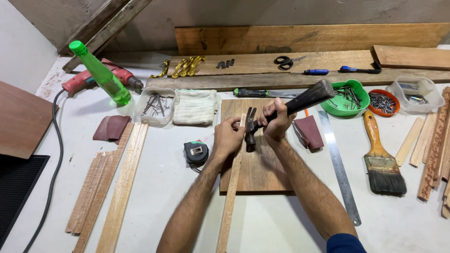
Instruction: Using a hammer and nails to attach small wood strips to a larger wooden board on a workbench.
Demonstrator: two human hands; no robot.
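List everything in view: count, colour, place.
claw hammer: 1, black, right hand, head over strip
thin wooden strip: 1, tan, on brown board
tape measure: 1, black, left of board
steel ruler: 1, silver, right of board
paintbrush: 1, orange handle, far right
green bowl of nails: 1, behind ruler
green bottle: 1, back left
red drill: 1, back left
left hand: on strip
right hand: grips hammer

My right hand (277, 121) grips a claw hammer (286, 110) with a dark matt handle and dull metal head, over a smooth brown wooden board (262, 164). Nearby lie a shiny steel ruler (338, 164) and a glossy green plastic bottle (101, 74).
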